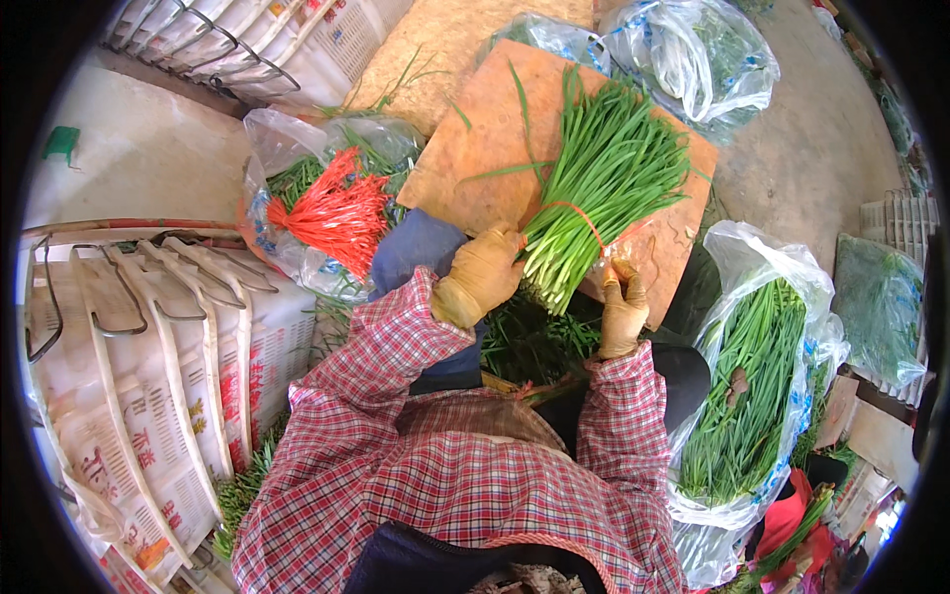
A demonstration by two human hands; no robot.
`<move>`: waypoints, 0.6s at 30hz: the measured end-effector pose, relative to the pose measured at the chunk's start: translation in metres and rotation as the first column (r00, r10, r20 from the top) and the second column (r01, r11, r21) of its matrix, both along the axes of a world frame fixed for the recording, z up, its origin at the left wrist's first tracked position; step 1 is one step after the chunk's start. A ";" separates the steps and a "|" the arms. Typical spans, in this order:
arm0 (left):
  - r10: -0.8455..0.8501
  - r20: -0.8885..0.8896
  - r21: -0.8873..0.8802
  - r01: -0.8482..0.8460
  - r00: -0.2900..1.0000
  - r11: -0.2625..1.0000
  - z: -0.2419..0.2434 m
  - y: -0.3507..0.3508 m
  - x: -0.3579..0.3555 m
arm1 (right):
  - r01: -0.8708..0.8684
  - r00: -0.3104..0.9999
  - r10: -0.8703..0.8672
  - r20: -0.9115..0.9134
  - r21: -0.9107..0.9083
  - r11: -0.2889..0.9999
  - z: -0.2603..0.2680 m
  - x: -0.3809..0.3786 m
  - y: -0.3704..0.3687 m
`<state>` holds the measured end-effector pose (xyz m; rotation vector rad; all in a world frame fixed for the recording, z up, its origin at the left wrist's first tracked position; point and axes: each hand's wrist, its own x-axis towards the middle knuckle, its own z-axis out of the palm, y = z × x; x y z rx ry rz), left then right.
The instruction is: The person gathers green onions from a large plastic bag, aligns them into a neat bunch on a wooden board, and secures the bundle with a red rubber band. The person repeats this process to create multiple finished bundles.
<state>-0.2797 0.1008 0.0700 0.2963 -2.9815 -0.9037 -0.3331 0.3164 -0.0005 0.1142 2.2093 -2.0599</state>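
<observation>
A bundle of green Chinese chives (612, 178) lies across a square wooden board (475, 148), its pale cut ends towards me. A thin red plastic tie (586, 223) runs over the bundle near those ends. My left hand (479, 275), in a yellowish glove, is closed on the tie at the bundle's left edge. On the right side, my gloved right hand (625, 308) pinches the tie between thumb and fingers. The underside of the bundle is hidden. A few loose leaves lie on the board's left part.
A bunch of red tie strands (338, 211) rests on a plastic bag of greens at left. White plastic crates (171, 371) stand farther left. An open bag of chives (742, 401) lies at right. Filled clear bags (690, 59) sit behind the board. A partly visible person (798, 527) is at lower right.
</observation>
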 end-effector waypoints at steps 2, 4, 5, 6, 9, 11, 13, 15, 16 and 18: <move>0.029 -0.035 -0.017 -0.029 0.999 0.999 -0.006 0.002 -0.003 | -0.001 1.000 0.002 -0.006 0.054 0.999 0.000 0.008 0.001; 0.091 -0.066 0.051 -0.088 0.994 0.995 -0.016 0.001 -0.007 | 0.003 1.000 -0.003 0.004 0.032 0.999 0.002 0.015 0.002; 0.132 -0.070 0.075 -0.127 0.989 0.989 -0.020 0.000 -0.007 | -0.001 1.000 0.001 -0.008 0.058 0.998 0.004 0.019 0.001; 0.135 -0.096 0.077 -0.128 0.986 0.989 -0.025 -0.001 -0.007 | 0.022 0.998 -0.028 0.051 0.105 0.994 0.006 0.022 0.000; 0.141 -0.218 0.108 -0.120 0.966 0.987 -0.033 -0.003 -0.007 | -0.039 0.998 0.042 -0.054 0.053 0.998 0.012 0.032 -0.008; 0.118 -0.143 0.034 -0.114 0.983 0.993 -0.035 -0.002 -0.006 | -0.087 0.981 0.098 -0.171 0.070 0.994 0.014 0.037 -0.016; 0.122 -0.108 0.004 -0.122 0.987 0.992 -0.034 -0.001 -0.006 | -0.096 0.993 0.098 -0.058 0.035 0.995 0.013 0.040 -0.022; 0.141 -0.135 0.013 -0.141 0.981 0.990 -0.030 -0.002 -0.005 | -0.108 0.990 0.113 -0.080 0.055 0.993 0.011 0.042 -0.023; 0.154 -0.129 0.022 -0.153 0.980 0.988 -0.027 -0.004 -0.003 | -0.110 0.987 0.116 -0.113 0.060 0.992 0.009 0.043 -0.023; 0.175 -0.153 0.064 -0.167 0.973 0.984 -0.021 -0.008 0.003 | -0.088 0.994 0.092 -0.064 0.061 0.994 0.006 0.044 -0.019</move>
